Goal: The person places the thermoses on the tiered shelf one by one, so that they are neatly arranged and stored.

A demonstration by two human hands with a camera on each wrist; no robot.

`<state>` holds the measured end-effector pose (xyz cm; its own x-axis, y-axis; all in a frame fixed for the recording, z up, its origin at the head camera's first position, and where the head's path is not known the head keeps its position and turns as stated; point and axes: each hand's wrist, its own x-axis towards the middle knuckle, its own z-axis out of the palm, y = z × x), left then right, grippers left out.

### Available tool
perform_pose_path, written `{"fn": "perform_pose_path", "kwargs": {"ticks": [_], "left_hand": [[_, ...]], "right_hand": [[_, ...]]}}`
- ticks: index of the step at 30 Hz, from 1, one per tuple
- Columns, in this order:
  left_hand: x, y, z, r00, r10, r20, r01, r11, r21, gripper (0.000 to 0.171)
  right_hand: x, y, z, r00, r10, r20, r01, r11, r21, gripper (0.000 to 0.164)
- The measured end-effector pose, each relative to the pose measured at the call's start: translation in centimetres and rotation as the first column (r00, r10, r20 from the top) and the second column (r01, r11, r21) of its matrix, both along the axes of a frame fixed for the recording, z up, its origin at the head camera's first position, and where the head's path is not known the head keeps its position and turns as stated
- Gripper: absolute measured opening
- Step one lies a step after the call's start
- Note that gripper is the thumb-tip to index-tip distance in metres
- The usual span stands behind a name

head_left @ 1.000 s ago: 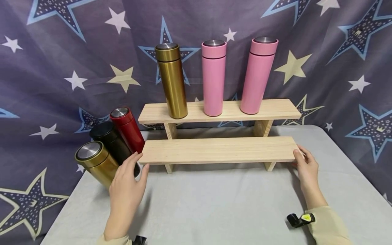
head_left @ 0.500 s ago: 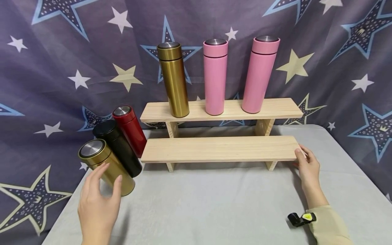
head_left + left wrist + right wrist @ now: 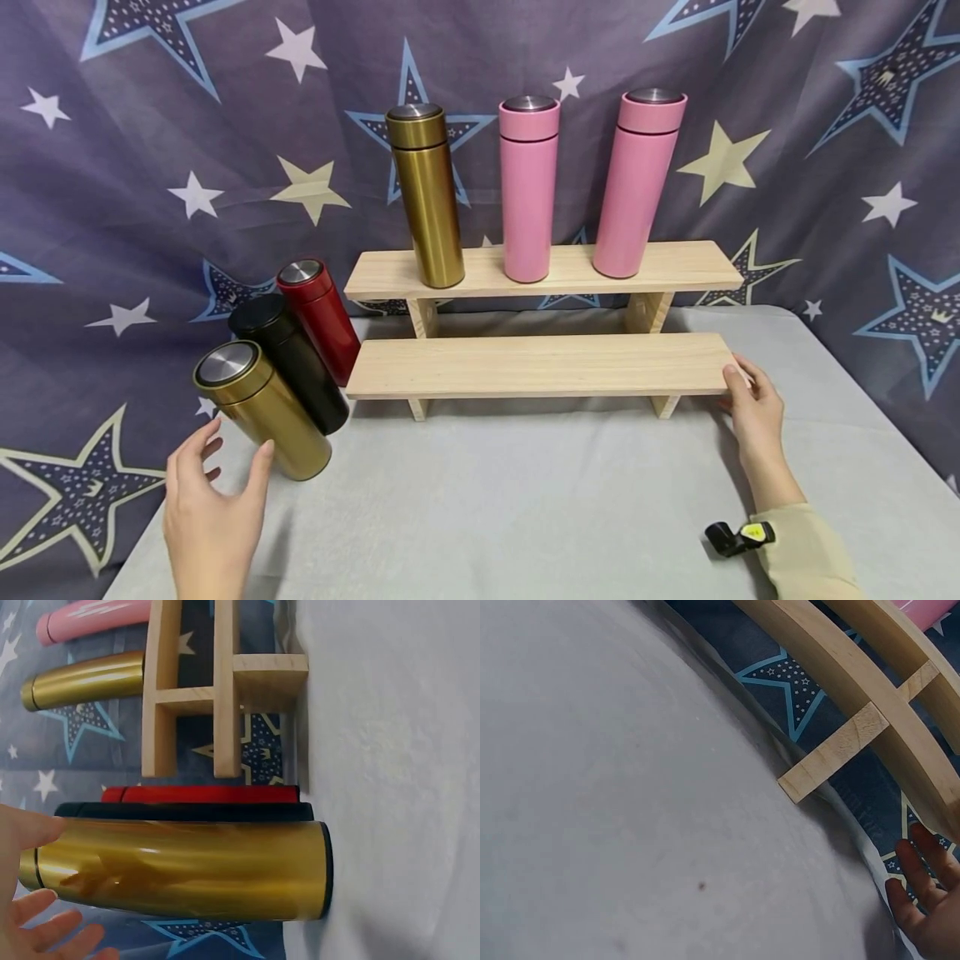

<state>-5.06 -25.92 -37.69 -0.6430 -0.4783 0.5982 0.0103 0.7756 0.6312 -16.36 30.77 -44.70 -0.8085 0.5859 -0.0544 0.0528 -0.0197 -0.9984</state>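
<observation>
At the lower left of the head view, my left hand is beside a gold thermos bottle, thumb and fingers spread on either side of it and holding nothing. In the left wrist view the thumb overlaps the top end of this gold bottle. A black thermos bottle and a red one stand close behind it. My right hand touches the right end of the lower wooden shelf, thumb at its front corner. Its other fingers are extended loosely below the board in the right wrist view.
The raised rear board of the wooden stand bears another gold bottle and two pink bottles, one in the middle and one to the right. A grey cloth covers the table. A star-patterned curtain hangs behind.
My left hand has left the lower shelf's left end and moved left and down to beside the front gold bottle. The right hand stays at the shelf's right end.
</observation>
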Motion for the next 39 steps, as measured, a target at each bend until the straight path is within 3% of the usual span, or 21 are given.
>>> {"fn": "perform_pose_path", "kwargs": {"ticks": [8, 12, 20, 28, 39], "left_hand": [[-1.0, -1.0, -0.5, 0.980, -0.044, 0.193, 0.025, 0.995, 0.101, 0.080], [-1.8, -1.6, -1.1, 0.968, -0.104, 0.229, 0.068, 0.984, 0.162, 0.085], [-3.1, -2.7, -2.1, 0.944, -0.232, 0.236, 0.165, 0.948, 0.273, 0.091], [-4.2, -2.7, -2.3, 0.931, -0.310, 0.191, 0.222, 0.899, 0.377, 0.089], [-4.7, -2.5, -2.6, 0.933, -0.265, 0.243, 0.167, 0.918, 0.361, 0.085]], "right_hand": [[0.0, -0.1, -0.2, 0.999, -0.007, -0.031, 0.006, 1.000, -0.022, 0.050], [0.0, -0.1, -0.2, 1.000, -0.006, -0.028, 0.005, 1.000, -0.024, 0.050], [-0.1, -0.1, -0.1, 1.000, -0.009, -0.018, 0.008, 1.000, -0.015, 0.051], [-0.2, 0.1, -0.2, 1.000, -0.015, -0.028, 0.015, 1.000, -0.022, 0.050], [-0.2, 0.2, -0.4, 1.000, -0.007, 0.007, 0.007, 1.000, 0.022, 0.052]]}}
